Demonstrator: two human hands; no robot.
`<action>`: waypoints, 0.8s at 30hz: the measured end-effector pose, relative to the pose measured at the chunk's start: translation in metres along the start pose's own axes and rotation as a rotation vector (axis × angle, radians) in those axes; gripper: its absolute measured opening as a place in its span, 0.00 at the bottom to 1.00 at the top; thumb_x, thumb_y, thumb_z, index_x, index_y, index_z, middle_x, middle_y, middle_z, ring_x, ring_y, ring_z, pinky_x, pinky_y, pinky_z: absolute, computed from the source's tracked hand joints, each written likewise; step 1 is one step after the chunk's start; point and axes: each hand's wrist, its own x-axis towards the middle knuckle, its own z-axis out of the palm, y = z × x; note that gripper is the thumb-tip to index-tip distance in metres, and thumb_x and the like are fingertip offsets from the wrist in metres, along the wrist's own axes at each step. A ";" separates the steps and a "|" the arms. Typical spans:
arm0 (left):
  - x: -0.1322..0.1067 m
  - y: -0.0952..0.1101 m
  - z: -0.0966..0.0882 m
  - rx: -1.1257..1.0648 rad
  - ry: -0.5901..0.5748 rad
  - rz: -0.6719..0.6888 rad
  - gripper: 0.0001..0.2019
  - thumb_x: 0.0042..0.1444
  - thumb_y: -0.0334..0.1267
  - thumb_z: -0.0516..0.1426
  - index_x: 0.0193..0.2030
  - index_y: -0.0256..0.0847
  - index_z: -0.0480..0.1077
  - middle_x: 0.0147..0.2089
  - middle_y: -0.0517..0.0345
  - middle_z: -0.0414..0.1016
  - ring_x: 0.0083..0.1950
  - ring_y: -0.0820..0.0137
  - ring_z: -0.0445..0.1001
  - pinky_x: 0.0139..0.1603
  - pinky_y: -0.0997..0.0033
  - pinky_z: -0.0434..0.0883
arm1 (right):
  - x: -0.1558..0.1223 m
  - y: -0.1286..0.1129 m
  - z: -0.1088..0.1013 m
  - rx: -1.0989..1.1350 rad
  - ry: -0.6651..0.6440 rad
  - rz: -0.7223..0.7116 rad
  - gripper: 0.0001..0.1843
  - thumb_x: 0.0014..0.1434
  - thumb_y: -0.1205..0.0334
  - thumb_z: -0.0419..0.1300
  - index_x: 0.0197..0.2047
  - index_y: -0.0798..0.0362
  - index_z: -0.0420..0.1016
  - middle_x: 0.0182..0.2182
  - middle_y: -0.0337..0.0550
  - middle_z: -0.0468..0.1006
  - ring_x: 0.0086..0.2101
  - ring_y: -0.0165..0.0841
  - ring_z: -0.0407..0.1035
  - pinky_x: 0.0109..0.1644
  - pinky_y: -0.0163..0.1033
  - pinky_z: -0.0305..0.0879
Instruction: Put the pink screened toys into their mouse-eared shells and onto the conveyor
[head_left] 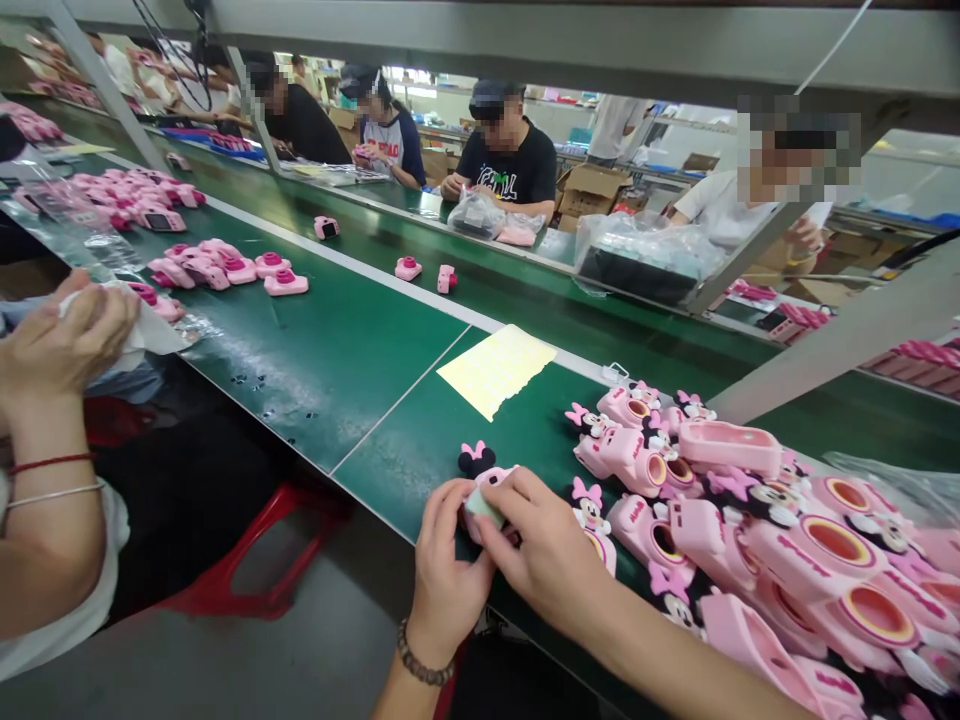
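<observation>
Pink case [489,475], one, topped by a black rounded head [477,463] and a pink bow [474,448]; located between the two hands, at the near edge of the table [390,400]. Left hand [452,570]: fingers curled, gripping the case from its left side; a beaded bracelet [424,660] at the wrist. Right hand [555,545]: thumb and fingers drawn nearly together on the case's upper face, at a pale green flat piece [482,508] (loose or fixed, cannot be told). Right of the right hand: a heap of similar pink cases [780,545], many with round openings and mouse figures [589,510], some lying on others. Beyond both hands: one yellow sheet [496,370], flat, ragged along one edge. Farther beyond: a green strip [525,305] bearing three separate pink cameras [408,268]. Well to the left of the left hand: a cluster of pink cameras [225,265] on the table; a co-worker's hand [56,345], fingers closed on a white cloth [154,330]; lower down, a red stool [262,600].
</observation>
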 end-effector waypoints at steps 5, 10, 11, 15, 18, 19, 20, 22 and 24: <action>0.000 0.002 0.002 0.004 -0.016 0.023 0.22 0.56 0.30 0.58 0.59 0.42 0.64 0.54 0.49 0.71 0.55 0.66 0.74 0.57 0.66 0.75 | 0.000 0.001 -0.009 -0.048 -0.007 0.005 0.08 0.66 0.65 0.54 0.42 0.53 0.75 0.34 0.45 0.69 0.32 0.34 0.67 0.36 0.39 0.67; -0.003 -0.003 0.002 0.037 0.009 0.050 0.22 0.58 0.30 0.57 0.60 0.40 0.64 0.54 0.47 0.71 0.56 0.66 0.73 0.58 0.66 0.75 | -0.002 -0.003 -0.001 -0.033 -0.047 0.006 0.08 0.66 0.64 0.55 0.40 0.54 0.75 0.35 0.46 0.70 0.33 0.34 0.68 0.37 0.40 0.68; -0.004 -0.004 0.002 0.032 0.006 0.053 0.21 0.60 0.31 0.55 0.60 0.40 0.63 0.55 0.47 0.71 0.56 0.66 0.73 0.58 0.65 0.75 | -0.005 -0.005 -0.001 -0.026 -0.064 -0.002 0.07 0.66 0.64 0.55 0.39 0.54 0.75 0.35 0.46 0.70 0.33 0.34 0.68 0.36 0.39 0.68; -0.006 -0.008 0.002 -0.075 -0.017 0.006 0.22 0.61 0.39 0.58 0.61 0.43 0.63 0.57 0.46 0.69 0.58 0.63 0.72 0.59 0.60 0.75 | -0.013 -0.010 -0.025 0.064 -0.012 -0.123 0.07 0.65 0.65 0.57 0.45 0.53 0.75 0.36 0.46 0.73 0.35 0.34 0.70 0.37 0.38 0.69; -0.005 -0.010 0.004 -0.133 0.001 -0.090 0.28 0.53 0.39 0.67 0.59 0.45 0.64 0.56 0.48 0.69 0.58 0.62 0.72 0.58 0.60 0.75 | 0.001 0.007 -0.064 -0.073 0.233 -0.042 0.11 0.66 0.61 0.58 0.50 0.53 0.75 0.39 0.48 0.76 0.38 0.37 0.71 0.41 0.41 0.68; -0.005 -0.010 0.004 -0.143 -0.002 -0.106 0.29 0.52 0.39 0.68 0.59 0.46 0.64 0.57 0.48 0.68 0.59 0.62 0.71 0.58 0.60 0.75 | 0.010 0.017 -0.074 -0.139 0.239 0.017 0.11 0.66 0.60 0.58 0.49 0.53 0.75 0.38 0.48 0.76 0.37 0.37 0.71 0.40 0.42 0.68; -0.005 -0.010 0.004 -0.154 -0.006 -0.109 0.30 0.51 0.39 0.68 0.60 0.46 0.64 0.57 0.48 0.68 0.59 0.61 0.71 0.58 0.60 0.75 | 0.020 0.028 -0.081 -0.193 0.194 0.083 0.10 0.65 0.60 0.58 0.48 0.53 0.76 0.37 0.48 0.77 0.35 0.38 0.71 0.39 0.42 0.67; -0.005 -0.011 0.004 -0.178 -0.011 -0.122 0.31 0.51 0.39 0.68 0.60 0.46 0.63 0.59 0.47 0.67 0.61 0.60 0.70 0.59 0.58 0.74 | 0.041 0.050 -0.081 -0.273 0.044 0.192 0.09 0.64 0.61 0.58 0.45 0.55 0.76 0.37 0.49 0.77 0.34 0.38 0.71 0.38 0.42 0.66; -0.006 -0.012 0.004 -0.216 -0.016 -0.139 0.31 0.52 0.38 0.68 0.61 0.46 0.63 0.60 0.47 0.66 0.62 0.60 0.69 0.61 0.57 0.73 | 0.062 0.066 -0.068 -0.311 -0.115 0.257 0.09 0.64 0.62 0.58 0.42 0.56 0.77 0.37 0.51 0.78 0.36 0.40 0.72 0.39 0.43 0.64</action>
